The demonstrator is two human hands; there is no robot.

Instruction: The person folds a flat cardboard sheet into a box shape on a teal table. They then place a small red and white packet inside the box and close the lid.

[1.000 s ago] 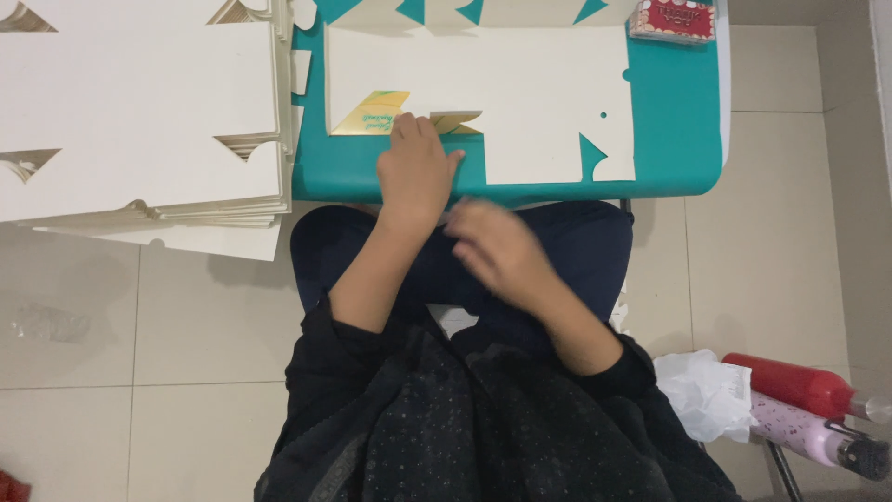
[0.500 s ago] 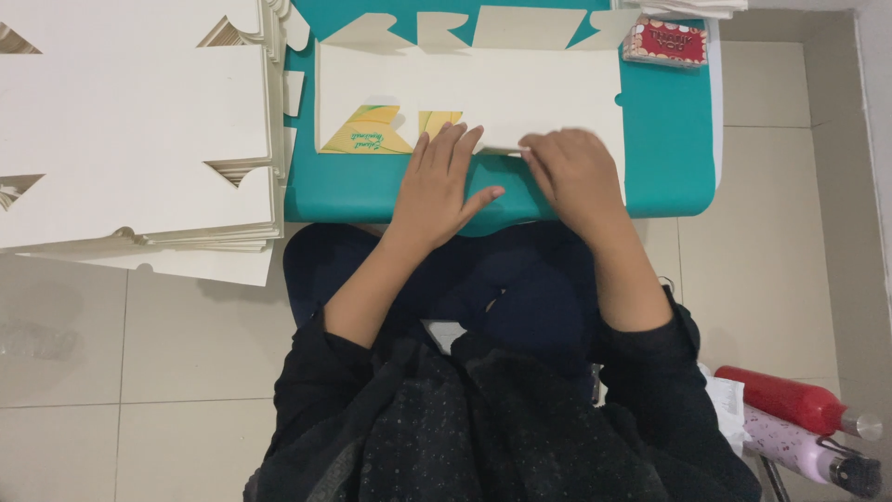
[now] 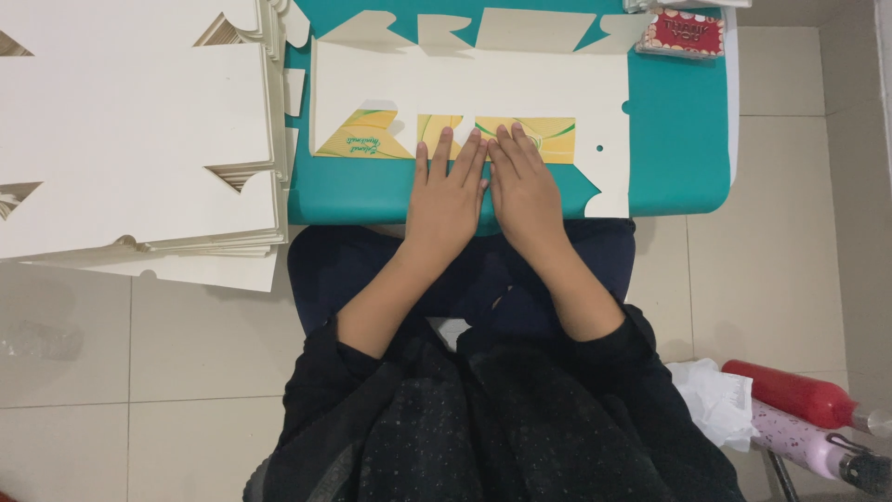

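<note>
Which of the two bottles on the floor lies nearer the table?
The red bottle: it lies above the pink bottle in the picture, closer to the teal table.

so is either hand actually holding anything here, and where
Nothing is gripped. The left hand and right hand lie flat, side by side, pressing the folded yellow flap along the near edge of the white cardboard sheet.

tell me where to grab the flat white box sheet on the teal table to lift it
Take the white sheet by its right edge, coming from the right. It lies flat, so a top grasp has nothing to pinch, but that edge has notches over bare teal table where fingers could probably slip under. Both the left hand and right hand press flat on the folded yellow flap.
</note>
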